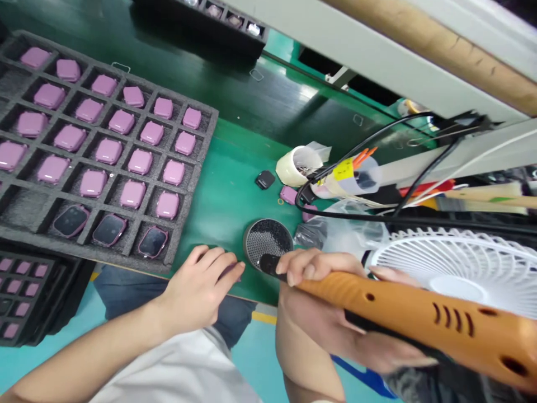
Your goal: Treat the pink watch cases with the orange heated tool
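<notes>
Head view: the right hand (321, 313) is wrapped round an orange tool (371, 305), its fingers closed along the narrow front part. That tool's long axis runs from its black nose (271, 264) out to the right and somewhat toward the wearer, across the front edge of the worktop (226, 184). The nose sits over the near rim of a round dish (245, 246) — whether it touches anything inside cannot be told.

The left hand (203, 288) lies palm down at the worktop's front edge, fingers curled together over a purple piece (240, 272). Only a sliver of that piece shows past the fingertips, so I cannot tell if it is gripped or merely covered. From the nose, the piece lies left and slightly nearer the front edge — apart from it, with the left hand much the nearer. On the left hand's other side is the near right corner of a foam tray (19, 210).
</notes>
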`<state>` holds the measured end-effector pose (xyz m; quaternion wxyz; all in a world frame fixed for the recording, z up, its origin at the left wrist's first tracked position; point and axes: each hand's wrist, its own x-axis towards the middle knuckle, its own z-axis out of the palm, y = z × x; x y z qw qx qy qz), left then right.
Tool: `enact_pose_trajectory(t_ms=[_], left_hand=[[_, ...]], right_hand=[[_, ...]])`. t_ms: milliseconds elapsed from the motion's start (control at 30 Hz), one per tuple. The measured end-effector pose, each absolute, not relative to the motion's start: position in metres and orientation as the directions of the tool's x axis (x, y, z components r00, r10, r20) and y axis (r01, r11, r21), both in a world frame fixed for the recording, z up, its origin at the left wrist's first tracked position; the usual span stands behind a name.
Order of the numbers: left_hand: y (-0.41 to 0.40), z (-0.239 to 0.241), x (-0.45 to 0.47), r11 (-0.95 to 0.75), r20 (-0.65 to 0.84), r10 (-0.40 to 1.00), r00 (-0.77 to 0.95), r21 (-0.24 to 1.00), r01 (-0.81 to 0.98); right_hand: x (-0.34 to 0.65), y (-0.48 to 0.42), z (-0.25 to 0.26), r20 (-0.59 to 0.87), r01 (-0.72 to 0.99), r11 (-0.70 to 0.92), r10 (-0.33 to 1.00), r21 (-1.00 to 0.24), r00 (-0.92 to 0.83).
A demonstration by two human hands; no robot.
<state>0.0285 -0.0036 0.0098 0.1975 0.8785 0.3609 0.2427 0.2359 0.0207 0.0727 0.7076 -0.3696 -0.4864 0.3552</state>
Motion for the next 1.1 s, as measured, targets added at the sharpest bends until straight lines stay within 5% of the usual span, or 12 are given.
enact_pose_trajectory(t_ms=[700, 1100], left_hand=[[-0.004, 0.010, 0.029, -0.656, 0.325, 0.739, 0.590, 0.548, 0.519], [-0.004, 0.008, 0.029, -0.645, 0.335, 0.748, 0.574, 0.573, 0.506]], right_hand=[[0.238, 0.034, 0.062, 0.438, -0.152, 0.501, 0.842, -0.852, 0.315], [0.218, 0.007, 0.083, 0.328, -0.219, 0.401, 0.894, -0.890, 0.306]])
